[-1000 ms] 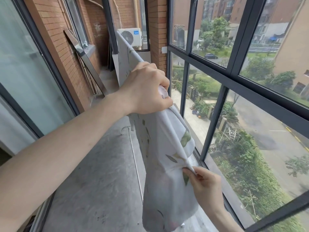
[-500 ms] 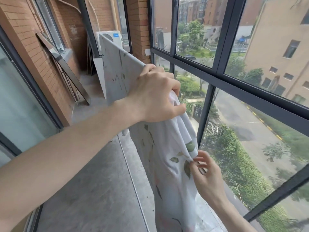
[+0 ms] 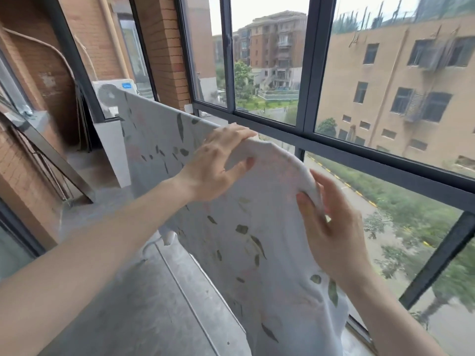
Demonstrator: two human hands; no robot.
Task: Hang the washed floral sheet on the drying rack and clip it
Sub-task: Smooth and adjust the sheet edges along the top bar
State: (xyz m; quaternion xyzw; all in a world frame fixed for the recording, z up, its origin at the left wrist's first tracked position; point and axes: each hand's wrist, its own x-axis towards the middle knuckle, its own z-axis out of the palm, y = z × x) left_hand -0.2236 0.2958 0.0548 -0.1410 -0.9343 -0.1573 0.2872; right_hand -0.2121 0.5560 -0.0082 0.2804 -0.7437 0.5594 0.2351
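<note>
The white floral sheet (image 3: pixel 231 240) with green leaf prints hangs over a rail that it hides, stretching from the far air conditioner toward me. My left hand (image 3: pixel 218 163) lies on the sheet's top edge, fingers over the fold and thumb pressing the near side. My right hand (image 3: pixel 331 227) grips the bunched near end of the sheet, thumb on the near side and fingers behind. The rack itself is covered; only a white foot (image 3: pixel 168 237) shows below the cloth. No clips are visible.
A dark-framed window wall (image 3: pixel 305 132) runs close along the right. A brick wall and an open window sash (image 3: pixel 51 152) line the left. An air conditioner unit (image 3: pixel 113 91) sits at the far end. Grey concrete floor (image 3: pixel 133 291) lies below.
My view has tilted up. My right hand rose from the sheet's lower hanging part to its top edge. My left hand loosened from a tight fist to flatter fingers along the fold.
</note>
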